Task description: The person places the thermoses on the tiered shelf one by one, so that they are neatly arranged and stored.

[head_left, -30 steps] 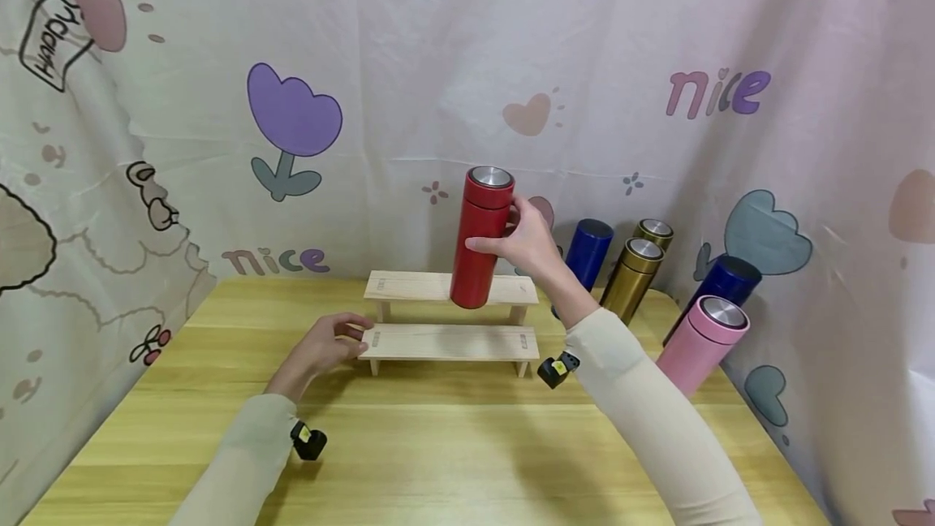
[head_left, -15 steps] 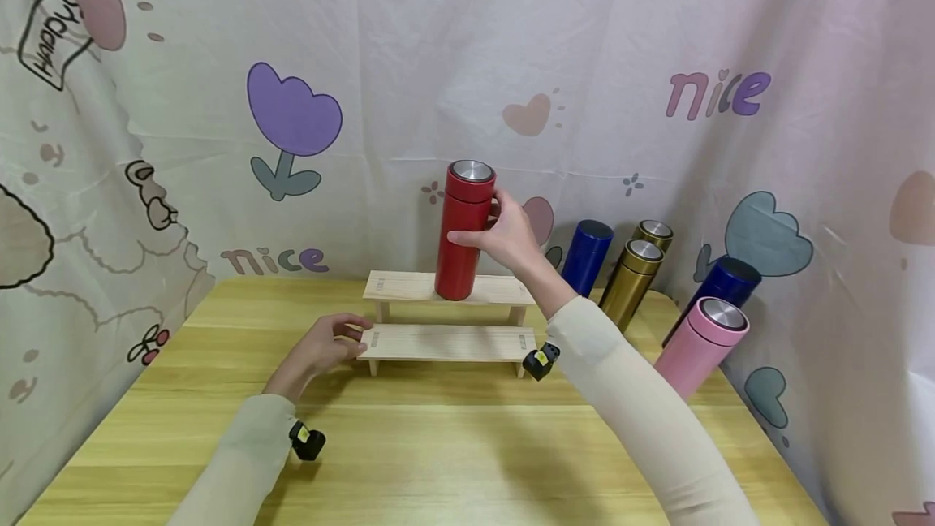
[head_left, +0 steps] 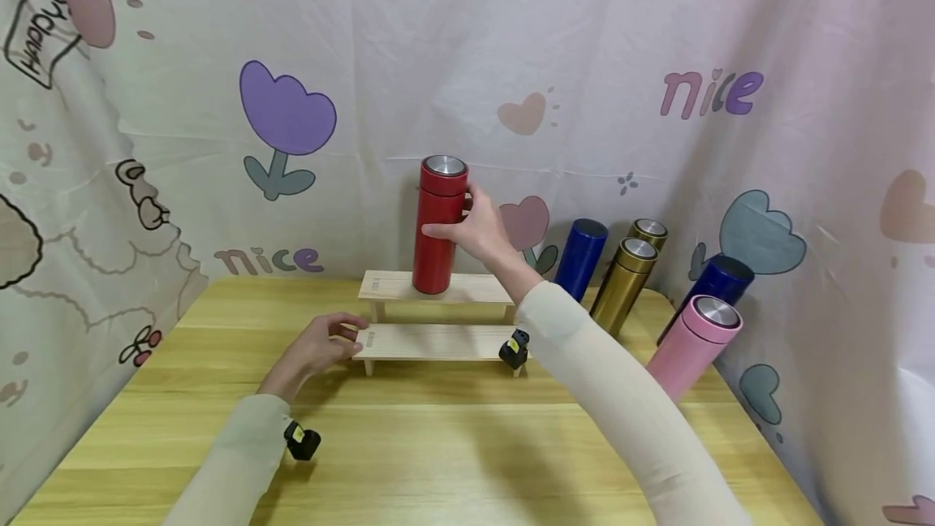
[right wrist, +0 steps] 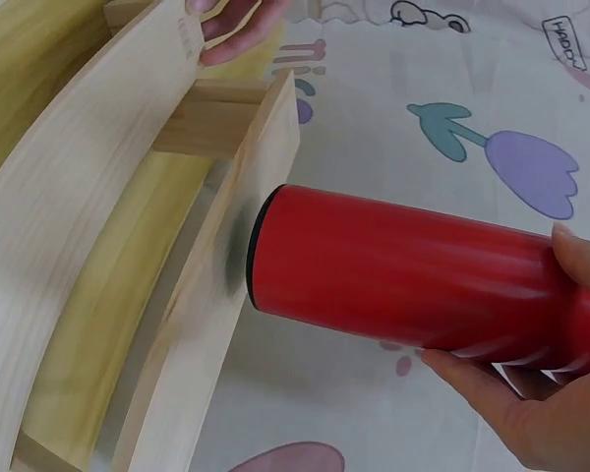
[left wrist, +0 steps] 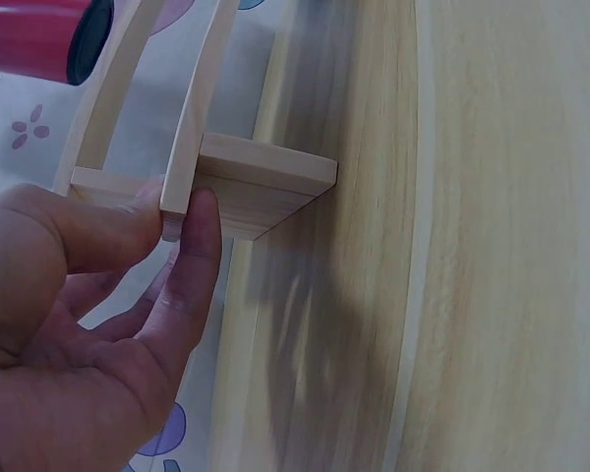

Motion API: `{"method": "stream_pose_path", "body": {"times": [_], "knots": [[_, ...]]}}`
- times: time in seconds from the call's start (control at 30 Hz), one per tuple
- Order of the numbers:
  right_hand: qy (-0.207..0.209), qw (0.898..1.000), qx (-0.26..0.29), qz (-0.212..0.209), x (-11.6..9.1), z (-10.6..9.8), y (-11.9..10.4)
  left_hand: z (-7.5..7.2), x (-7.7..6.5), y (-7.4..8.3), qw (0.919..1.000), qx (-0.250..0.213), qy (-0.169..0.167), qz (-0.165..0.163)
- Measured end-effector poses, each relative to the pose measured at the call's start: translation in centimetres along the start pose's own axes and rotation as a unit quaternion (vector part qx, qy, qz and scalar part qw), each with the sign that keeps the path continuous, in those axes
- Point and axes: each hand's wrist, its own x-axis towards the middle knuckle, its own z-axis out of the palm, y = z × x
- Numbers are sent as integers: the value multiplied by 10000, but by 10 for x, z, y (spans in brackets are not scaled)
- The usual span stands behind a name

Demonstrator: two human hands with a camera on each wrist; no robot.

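Note:
My right hand [head_left: 482, 226] grips a red thermos [head_left: 441, 222] with a silver-topped lid, held upright over the upper board of a two-tier wooden shelf [head_left: 438, 341]. In the right wrist view, the dark base of the red thermos [right wrist: 393, 270] is right at the upper board's surface, left of its middle. My left hand [head_left: 321, 347] is at the left end of the lower board. The left wrist view shows the left hand [left wrist: 108, 295] pinching that board's end, thumb on one face and a finger on the other.
To the right stand a blue thermos [head_left: 582, 256], a gold thermos [head_left: 623, 286] with another gold thermos [head_left: 652, 230] behind, a second blue thermos [head_left: 723, 281] and a pink thermos [head_left: 694, 343]. A patterned curtain [head_left: 409, 104] hangs behind the wooden table [head_left: 409, 461].
My right hand has carried the red thermos leftward, from the right of the upper board's middle to left of it. The left hand keeps its hold on the shelf.

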Motion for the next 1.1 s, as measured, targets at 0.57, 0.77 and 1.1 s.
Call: {"method": "stream_pose_path", "body": {"times": [0.57, 0.77, 1.1], "knots": [[-19, 10000, 26, -23, 8, 36, -12, -5, 2, -1, 9998, -100, -70, 167], [93, 9998, 113, -122, 10, 47, -11, -5, 2, -1, 9997, -108, -124, 195], [206, 9997, 83, -111, 14, 55, -8, -3, 3, -2, 9997, -128, -122, 163]]}}
